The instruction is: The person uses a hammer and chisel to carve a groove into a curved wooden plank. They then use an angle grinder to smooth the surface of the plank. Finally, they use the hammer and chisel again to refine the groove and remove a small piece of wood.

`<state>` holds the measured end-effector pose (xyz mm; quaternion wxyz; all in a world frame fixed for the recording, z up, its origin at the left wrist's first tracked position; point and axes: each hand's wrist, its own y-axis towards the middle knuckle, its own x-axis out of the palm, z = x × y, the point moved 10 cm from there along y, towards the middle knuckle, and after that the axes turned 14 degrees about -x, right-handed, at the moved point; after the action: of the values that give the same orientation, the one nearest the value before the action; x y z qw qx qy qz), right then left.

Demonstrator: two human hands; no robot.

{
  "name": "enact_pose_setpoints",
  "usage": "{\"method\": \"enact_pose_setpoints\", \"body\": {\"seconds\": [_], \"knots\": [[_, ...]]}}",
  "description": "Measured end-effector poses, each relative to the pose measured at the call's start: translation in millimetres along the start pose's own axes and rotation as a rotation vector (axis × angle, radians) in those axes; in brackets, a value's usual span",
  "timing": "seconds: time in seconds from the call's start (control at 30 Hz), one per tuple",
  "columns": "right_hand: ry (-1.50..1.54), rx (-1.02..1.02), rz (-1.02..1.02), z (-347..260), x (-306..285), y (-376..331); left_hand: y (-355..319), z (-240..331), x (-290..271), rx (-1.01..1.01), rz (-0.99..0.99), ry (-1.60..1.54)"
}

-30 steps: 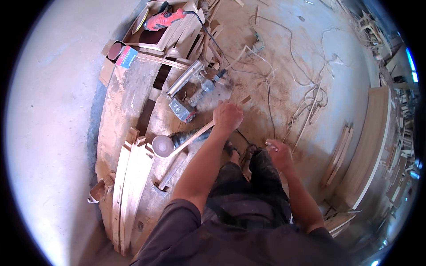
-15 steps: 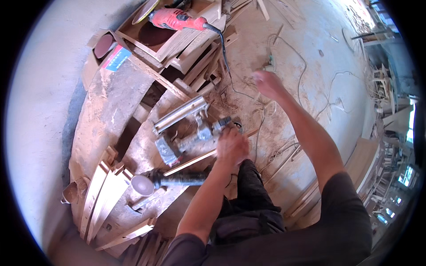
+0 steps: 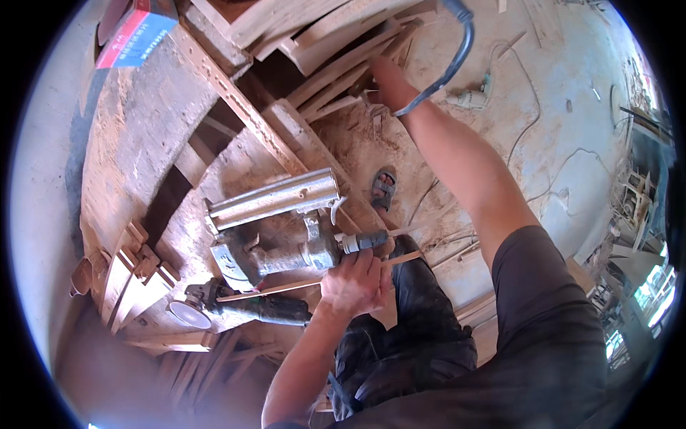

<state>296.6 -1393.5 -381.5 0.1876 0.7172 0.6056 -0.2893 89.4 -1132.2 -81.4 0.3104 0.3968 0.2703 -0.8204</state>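
Note:
My left hand [image 3: 351, 284] is closed around a thin wooden strip [image 3: 286, 287], which sticks out on both sides of the fist. Just beyond that hand, a silver-grey nail gun [image 3: 275, 247] with a long magazine lies on the dusty workbench [image 3: 136, 143]. Its air fitting [image 3: 361, 242] points toward my leg, close to my knuckles. My right arm stretches far forward. At its end my right hand [image 3: 386, 76] is beside the pile of wooden boards [image 3: 343, 68]; its fingers are hidden or blurred. A thick grey-blue cord [image 3: 450, 68] loops down to my forearm.
A black angle grinder [image 3: 264, 309] with a pale disc lies left of my leg. Stacked wood offcuts [image 3: 132, 275] stand at the bench's left. A blue and red box [image 3: 139, 39] is at the far left. My sandaled foot [image 3: 384, 187] rests on the sawdust-covered floor, where thin cables trail.
My right hand has reached forward and left to the board pile. My view has shifted closer over the bench; the red power tool has left the picture. My left hand keeps the strip.

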Motion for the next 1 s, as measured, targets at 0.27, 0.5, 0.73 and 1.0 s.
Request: {"method": "enact_pose_setpoints", "body": {"seconds": [0.27,0.5,0.73,1.0], "knots": [[0.172,0.031,0.039,58.7,-29.0,-14.8,1.0,3.5,0.6,0.002,-0.060,-0.037],[0.976,0.801,0.315,26.3,-32.4,-24.8,-8.4,7.0,-3.4,0.081,-0.008,0.005],[1.131,0.550,0.337,53.6,52.2,28.2,-5.1,4.4,3.5,0.037,-0.037,0.003],[0.810,0.540,0.463,131.7,-135.3,-57.6,-14.1,13.1,4.5,0.080,-0.094,0.019]]}}
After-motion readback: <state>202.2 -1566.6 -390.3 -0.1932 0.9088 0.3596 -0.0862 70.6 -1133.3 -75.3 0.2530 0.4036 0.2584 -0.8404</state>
